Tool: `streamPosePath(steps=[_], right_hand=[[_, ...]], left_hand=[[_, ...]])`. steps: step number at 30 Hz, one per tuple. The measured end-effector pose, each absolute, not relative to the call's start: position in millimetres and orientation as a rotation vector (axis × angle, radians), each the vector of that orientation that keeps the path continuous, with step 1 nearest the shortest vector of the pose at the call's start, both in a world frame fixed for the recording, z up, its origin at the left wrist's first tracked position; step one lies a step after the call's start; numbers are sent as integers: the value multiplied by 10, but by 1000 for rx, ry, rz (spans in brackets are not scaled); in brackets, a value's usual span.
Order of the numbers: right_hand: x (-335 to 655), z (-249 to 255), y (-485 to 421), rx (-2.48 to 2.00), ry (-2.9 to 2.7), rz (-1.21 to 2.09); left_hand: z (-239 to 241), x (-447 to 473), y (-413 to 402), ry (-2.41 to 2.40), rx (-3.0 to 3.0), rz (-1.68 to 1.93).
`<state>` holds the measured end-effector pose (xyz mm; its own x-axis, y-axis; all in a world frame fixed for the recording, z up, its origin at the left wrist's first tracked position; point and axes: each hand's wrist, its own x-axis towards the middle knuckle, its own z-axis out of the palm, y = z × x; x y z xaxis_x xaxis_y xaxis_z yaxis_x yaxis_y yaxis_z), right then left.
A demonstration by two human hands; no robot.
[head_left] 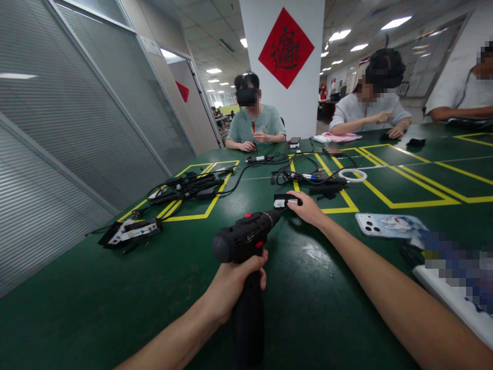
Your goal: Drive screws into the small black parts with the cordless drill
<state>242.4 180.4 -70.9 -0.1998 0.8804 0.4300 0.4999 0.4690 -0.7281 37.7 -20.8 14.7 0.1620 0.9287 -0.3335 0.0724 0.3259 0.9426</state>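
My left hand (241, 280) is wrapped round the grip of a black cordless drill (246, 236) with red buttons. The drill points forward and to the right, its chuck close to my right hand (306, 206). Between the fingers of that hand is a small black case with a white label (284, 202), held just above the table. The drill's tip meets or nearly meets the case's near side; whether they touch I cannot tell. My left fingers partly hide the trigger area.
Tangled black cables and adapters (188, 187) lie on the green table at left, near black-and-white strips (133, 231). More cables and tools (308, 177) lie beyond my right hand, beside a white ring (352, 176). A phone (389, 226) rests at right. Several people sit across the table.
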Motion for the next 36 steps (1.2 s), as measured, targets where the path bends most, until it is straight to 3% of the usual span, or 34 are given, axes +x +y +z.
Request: streamPosePath(steps=[36], right_hand=[[2427, -696, 1791, -1131, -1837, 565]], left_hand=[[133, 380, -198, 1231, 1065, 844]])
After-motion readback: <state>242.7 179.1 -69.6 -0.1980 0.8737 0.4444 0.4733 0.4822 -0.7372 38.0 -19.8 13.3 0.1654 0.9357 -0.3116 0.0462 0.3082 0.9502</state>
